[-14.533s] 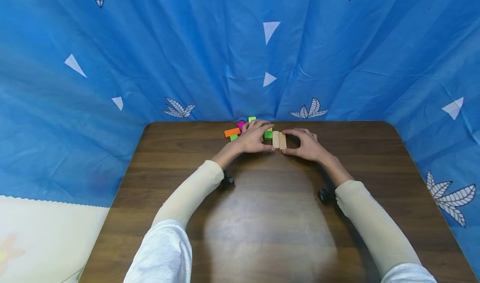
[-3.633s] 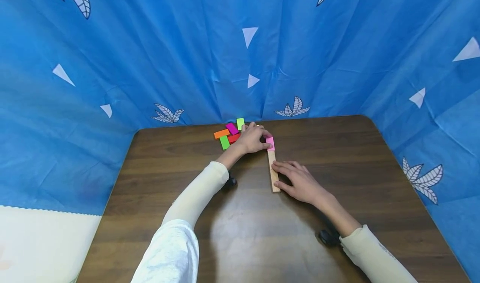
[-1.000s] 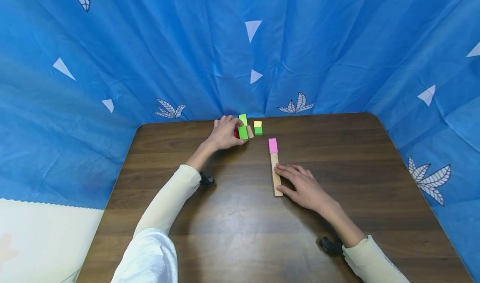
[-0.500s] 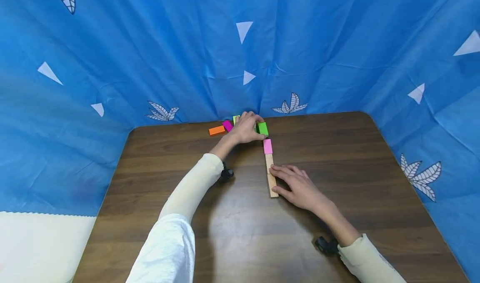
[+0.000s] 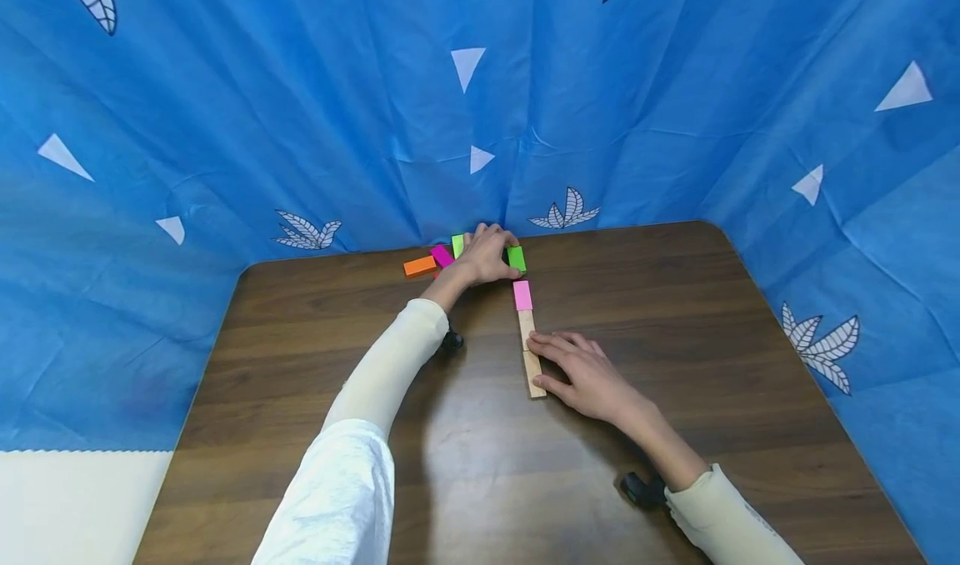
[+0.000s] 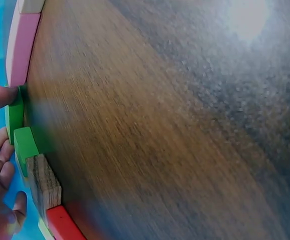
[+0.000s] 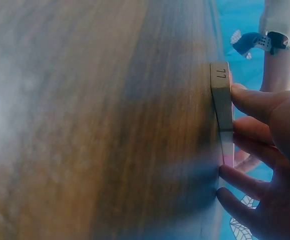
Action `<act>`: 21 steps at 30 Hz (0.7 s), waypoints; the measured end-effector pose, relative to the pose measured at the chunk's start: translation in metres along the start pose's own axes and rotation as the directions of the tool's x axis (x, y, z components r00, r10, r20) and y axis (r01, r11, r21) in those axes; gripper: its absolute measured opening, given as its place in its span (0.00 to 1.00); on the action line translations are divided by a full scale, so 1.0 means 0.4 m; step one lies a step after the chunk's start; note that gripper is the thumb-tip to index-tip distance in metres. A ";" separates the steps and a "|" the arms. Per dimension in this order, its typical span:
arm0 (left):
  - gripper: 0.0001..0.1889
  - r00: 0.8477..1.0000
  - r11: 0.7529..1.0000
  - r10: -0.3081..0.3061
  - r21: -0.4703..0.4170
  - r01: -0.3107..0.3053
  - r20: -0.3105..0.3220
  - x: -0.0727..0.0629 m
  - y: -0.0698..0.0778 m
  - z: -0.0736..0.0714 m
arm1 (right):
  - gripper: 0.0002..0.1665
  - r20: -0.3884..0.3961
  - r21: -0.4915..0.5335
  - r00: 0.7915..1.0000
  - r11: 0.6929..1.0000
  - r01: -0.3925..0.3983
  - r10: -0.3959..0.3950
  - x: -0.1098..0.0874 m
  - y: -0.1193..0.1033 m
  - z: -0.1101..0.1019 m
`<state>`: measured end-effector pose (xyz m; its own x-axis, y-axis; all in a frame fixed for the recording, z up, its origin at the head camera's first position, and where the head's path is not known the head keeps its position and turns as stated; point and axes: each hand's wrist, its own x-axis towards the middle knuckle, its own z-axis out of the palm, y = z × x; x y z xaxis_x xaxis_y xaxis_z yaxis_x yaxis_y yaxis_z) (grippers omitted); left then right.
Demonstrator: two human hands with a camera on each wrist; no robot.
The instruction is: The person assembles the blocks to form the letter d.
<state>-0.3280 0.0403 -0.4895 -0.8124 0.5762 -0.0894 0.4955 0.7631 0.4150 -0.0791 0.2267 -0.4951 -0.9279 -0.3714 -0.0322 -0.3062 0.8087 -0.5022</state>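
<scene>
My left hand (image 5: 483,257) pinches a light green wooden block (image 5: 517,259) between thumb and fingers, at the far end of a pink block (image 5: 522,296). The left wrist view shows the thumb on this green block (image 6: 15,112), whose end is right at the pink block (image 6: 24,47). Two plain wooden blocks (image 5: 534,377) continue the row end to end toward me. My right hand (image 5: 585,373) rests its thumb and extended fingers along their right side. In the right wrist view, the nearest block (image 7: 222,90) carries a printed number on its end.
Behind the left hand lie loose blocks, among them an orange (image 5: 420,266), a magenta (image 5: 442,256) and a lime one (image 5: 458,245). A darker green (image 6: 25,146), a wood-grain (image 6: 44,185) and a red block (image 6: 64,225) show in the left wrist view. A blue curtain (image 5: 337,132) hangs behind the table.
The plain blocks, earlier side by side at the back, now lie end to end with the pink one beyond. My left hand has carried the light green block right, to the pink block's far end.
</scene>
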 end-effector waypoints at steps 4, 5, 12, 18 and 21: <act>0.34 1.000 1.000 0.006 -0.012 -0.006 0.014 0.004 -0.013 0.003 | 0.38 -0.010 0.000 1.000 1.000 0.007 -0.007 -0.001 0.000 0.001; 0.34 1.000 1.000 0.009 -0.023 -0.009 0.015 0.005 -0.015 0.002 | 0.38 -0.011 0.001 1.000 1.000 0.006 -0.006 -0.001 0.000 0.001; 0.27 1.000 0.997 0.002 -0.071 -0.003 -0.012 0.010 -0.028 0.000 | 0.38 -0.002 -0.003 1.000 1.000 0.000 0.000 0.001 0.004 0.003; 0.25 1.000 0.997 0.021 -0.072 -0.021 0.000 0.005 -0.030 0.005 | 0.38 -0.005 0.000 1.000 1.000 0.002 -0.002 0.001 0.002 0.001; 0.25 0.999 0.998 0.038 -0.050 -0.037 0.012 0.000 -0.026 0.006 | 0.38 -0.002 0.000 1.000 1.000 0.001 -0.001 0.002 0.002 0.001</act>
<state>-0.3325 0.0329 -0.4959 -0.7896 0.6078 -0.0842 0.5091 0.7256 0.4629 -0.0801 0.2269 -0.4959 -0.9280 -0.3714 -0.0295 -0.3074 0.8081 -0.5025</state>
